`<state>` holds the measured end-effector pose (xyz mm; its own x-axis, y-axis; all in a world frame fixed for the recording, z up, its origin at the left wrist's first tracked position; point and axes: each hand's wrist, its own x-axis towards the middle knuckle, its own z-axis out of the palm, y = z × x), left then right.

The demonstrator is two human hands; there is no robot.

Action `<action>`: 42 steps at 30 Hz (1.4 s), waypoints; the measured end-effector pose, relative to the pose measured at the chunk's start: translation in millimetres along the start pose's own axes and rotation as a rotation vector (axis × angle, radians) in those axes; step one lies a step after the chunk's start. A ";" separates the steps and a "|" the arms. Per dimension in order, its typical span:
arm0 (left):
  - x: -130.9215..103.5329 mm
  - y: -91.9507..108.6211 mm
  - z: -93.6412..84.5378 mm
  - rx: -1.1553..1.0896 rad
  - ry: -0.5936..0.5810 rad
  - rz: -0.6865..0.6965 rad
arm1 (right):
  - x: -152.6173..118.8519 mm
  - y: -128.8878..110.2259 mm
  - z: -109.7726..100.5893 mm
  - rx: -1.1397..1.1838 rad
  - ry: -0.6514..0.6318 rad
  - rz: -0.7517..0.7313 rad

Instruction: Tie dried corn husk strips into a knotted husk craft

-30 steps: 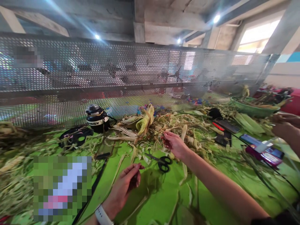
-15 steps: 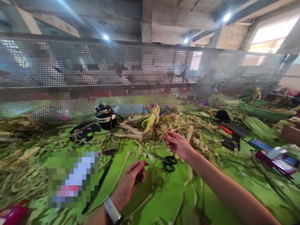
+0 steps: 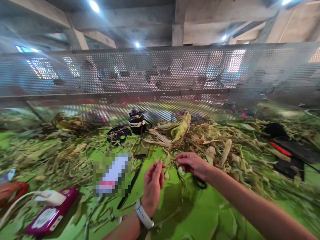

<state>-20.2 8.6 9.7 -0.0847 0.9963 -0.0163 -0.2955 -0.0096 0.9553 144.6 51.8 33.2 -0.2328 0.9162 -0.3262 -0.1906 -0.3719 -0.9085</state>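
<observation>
My left hand (image 3: 153, 185), with a pale watch on its wrist, hovers over the green tabletop (image 3: 172, 213). Its thumb and fingers are pressed together; what lies between them is too small to make out. Just to the right, my right hand (image 3: 193, 165) has its fingertips in a pinch over thin husk strips, and whatever it grips is hidden. Below the right hand shows the black handle of the scissors (image 3: 200, 182), the rest covered. Past both hands lies a heap of dry corn husks (image 3: 210, 143), with a larger yellowish husk (image 3: 183, 128) sticking up.
A black flask (image 3: 136, 123) stands by the perforated metal screen (image 3: 160, 73). Left are a blurred-out phone-like item (image 3: 113, 175), a purple power strip (image 3: 53, 211) and another person's hand (image 3: 10, 191). A black cap (image 3: 276, 131) and dark devices lie right.
The view has swung left, bringing in the power strip and the other person's hand. My hands have come closer together, and the right one now covers most of the scissors.
</observation>
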 end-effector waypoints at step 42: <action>36.7 -10.7 -12.8 0.047 -0.052 -0.064 | 16.7 -151.6 -93.4 -1.094 0.697 -0.856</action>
<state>-32.2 44.1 -4.9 -0.0174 0.9979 -0.0631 -0.2536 0.0567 0.9656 258.6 137.5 141.1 0.1106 0.7921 0.6003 0.8061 0.2818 -0.5203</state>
